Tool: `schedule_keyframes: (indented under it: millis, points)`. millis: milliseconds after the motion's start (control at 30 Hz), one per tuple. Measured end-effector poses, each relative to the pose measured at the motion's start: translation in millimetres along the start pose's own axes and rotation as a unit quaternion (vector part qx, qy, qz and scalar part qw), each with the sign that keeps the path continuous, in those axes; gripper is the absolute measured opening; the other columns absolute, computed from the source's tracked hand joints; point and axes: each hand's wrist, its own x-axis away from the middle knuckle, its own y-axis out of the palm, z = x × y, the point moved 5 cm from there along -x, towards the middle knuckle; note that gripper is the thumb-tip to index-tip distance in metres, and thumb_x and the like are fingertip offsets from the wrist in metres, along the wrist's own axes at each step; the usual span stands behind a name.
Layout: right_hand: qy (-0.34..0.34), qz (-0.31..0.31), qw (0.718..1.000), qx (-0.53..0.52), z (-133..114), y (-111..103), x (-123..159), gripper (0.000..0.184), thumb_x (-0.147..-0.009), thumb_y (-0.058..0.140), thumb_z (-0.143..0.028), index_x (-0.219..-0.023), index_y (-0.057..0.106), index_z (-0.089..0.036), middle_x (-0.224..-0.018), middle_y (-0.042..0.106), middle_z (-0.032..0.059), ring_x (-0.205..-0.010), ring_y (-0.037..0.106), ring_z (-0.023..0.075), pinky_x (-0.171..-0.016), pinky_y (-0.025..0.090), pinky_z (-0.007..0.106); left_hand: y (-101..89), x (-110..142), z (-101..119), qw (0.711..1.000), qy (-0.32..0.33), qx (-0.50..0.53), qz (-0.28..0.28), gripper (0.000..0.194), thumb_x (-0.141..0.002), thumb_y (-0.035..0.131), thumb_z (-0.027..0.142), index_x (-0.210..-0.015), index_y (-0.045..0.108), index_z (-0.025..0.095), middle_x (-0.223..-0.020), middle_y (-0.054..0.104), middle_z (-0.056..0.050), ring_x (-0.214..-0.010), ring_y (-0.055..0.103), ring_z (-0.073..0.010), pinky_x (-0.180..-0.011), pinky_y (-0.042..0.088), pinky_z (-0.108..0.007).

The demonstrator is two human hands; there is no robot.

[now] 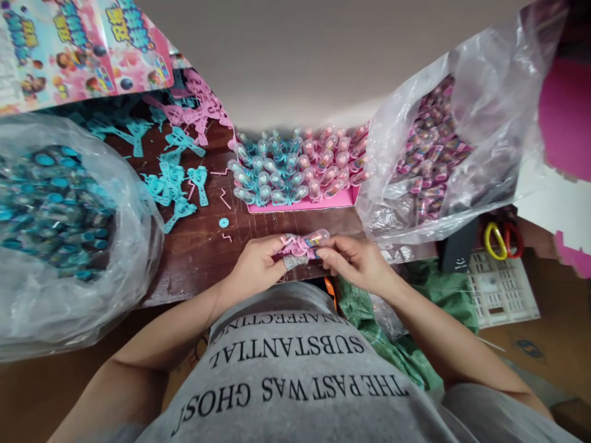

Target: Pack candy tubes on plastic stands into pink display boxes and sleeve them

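Observation:
Near the table's front edge, both my hands hold one pink plastic toy (302, 244) with a clear rounded capsule and a toothed wheel. My left hand (262, 259) grips its pink left end, with a grey wrap round one finger. On the other side, the fingertips of my right hand (353, 261) pinch the toy by its capsule end. Just beyond, a pink display box (302, 208) holds rows of similar toys, blue ones (270, 163) at left and pink ones (332, 160) at right. The fingers partly cover the held toy.
Left lie blue plastic parts (173, 178), pink parts (201, 104), a small blue gear (223, 223) and a bag of blue-capped capsules (152, 209). At right are a bag of pink-capped capsules (480, 203), a black phone-like object (457, 249) and scissors (496, 241). Printed cards (87, 49) stand upper left.

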Motion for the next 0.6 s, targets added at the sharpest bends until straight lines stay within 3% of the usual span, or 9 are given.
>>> schedule_keyframes:
  millis: [100,167,233,300,367,467,533,600]
  points:
    - [0.034,-0.015,0.998,-0.044,5.0,-2.5,2.5,0.047,-0.095,0.074,-0.055,-0.127,0.066,-0.023,-0.095,0.078,0.0009,-0.060,0.066,0.0109,-0.054,0.053,0.025,-2.3,-2.8,-5.9,1.000,0.001,-0.018,0.003,0.020,-0.096,0.072,0.031,-0.113,0.079,0.022,-0.106,0.083,-0.002,-0.090,0.078,-0.0172,-0.084,0.061,-0.027]
    - [0.025,-0.003,0.999,-0.036,6.2,-6.3,5.0,0.051,-0.092,0.078,-0.054,-0.130,0.064,-0.023,-0.109,0.077,0.0043,-0.068,0.068,0.0121,-0.061,0.055,0.027,-4.4,-3.7,-8.4,1.000,-0.001,-0.028,-0.002,0.020,-0.096,0.072,0.032,-0.113,0.078,0.022,-0.109,0.083,-0.002,-0.093,0.079,-0.0179,-0.086,0.061,-0.029]
    - [0.027,0.019,0.999,-0.034,8.8,-10.0,7.0,0.034,-0.097,0.072,-0.050,-0.117,0.069,-0.023,-0.099,0.076,0.0028,-0.067,0.066,0.0117,-0.061,0.053,0.027,-4.1,-3.8,-9.2,0.999,-0.002,-0.040,-0.014,0.020,-0.097,0.072,0.033,-0.113,0.077,0.023,-0.113,0.083,-0.003,-0.098,0.079,-0.0196,-0.092,0.061,-0.032]
    - [0.040,0.024,0.998,-0.048,12.1,-11.0,7.7,0.030,-0.100,0.069,-0.049,-0.112,0.070,-0.023,-0.087,0.073,0.0001,-0.063,0.062,0.0108,-0.059,0.051,0.027,-1.0,-3.8,-9.4,0.999,-0.010,-0.047,-0.015,0.018,-0.097,0.072,0.034,-0.111,0.076,0.023,-0.112,0.082,-0.004,-0.100,0.079,-0.0208,-0.094,0.062,-0.034]
    - [0.044,0.015,0.996,-0.075,13.4,-10.6,7.1,0.043,-0.095,0.075,-0.050,-0.128,0.067,-0.024,-0.099,0.075,0.0014,-0.064,0.064,0.0106,-0.057,0.052,0.026,5.5,-4.5,-8.7,1.000,-0.022,-0.013,-0.004,0.025,-0.096,0.073,0.035,-0.119,0.071,0.025,-0.117,0.081,-0.004,-0.104,0.079,-0.0215,-0.095,0.063,-0.036]
    - [0.017,0.001,0.993,-0.113,7.5,-15.1,5.9,0.063,-0.088,0.082,-0.051,-0.142,0.060,-0.026,-0.127,0.073,0.0071,-0.087,0.073,0.0165,-0.071,0.061,0.029,22.6,-7.0,-3.0,0.998,-0.032,0.048,-0.031,0.047,-0.095,0.076,0.038,-0.136,0.055,0.028,-0.126,0.078,-0.006,-0.109,0.078,-0.0229,-0.096,0.064,-0.038]
    - [-0.001,-0.001,0.994,-0.107,0.6,-28.1,6.1,0.045,-0.092,0.079,-0.049,-0.129,0.069,-0.026,-0.121,0.076,0.0056,-0.098,0.075,0.0199,-0.084,0.063,0.034,29.9,-9.6,4.5,0.998,-0.019,0.005,-0.055,0.052,-0.094,0.078,0.041,-0.136,0.052,0.027,-0.124,0.078,-0.007,-0.106,0.079,-0.0245,-0.090,0.066,-0.039]
    - [-0.014,0.027,0.998,-0.055,-5.2,-54.2,5.9,0.026,-0.096,0.075,-0.045,-0.116,0.076,-0.028,-0.113,0.079,0.0036,-0.100,0.076,0.0218,-0.092,0.062,0.039,25.5,-14.6,15.1,0.994,0.031,-0.103,-0.023,0.052,-0.093,0.079,0.044,-0.135,0.054,0.025,-0.126,0.076,-0.010,-0.110,0.077,-0.0270,-0.092,0.066,-0.042]
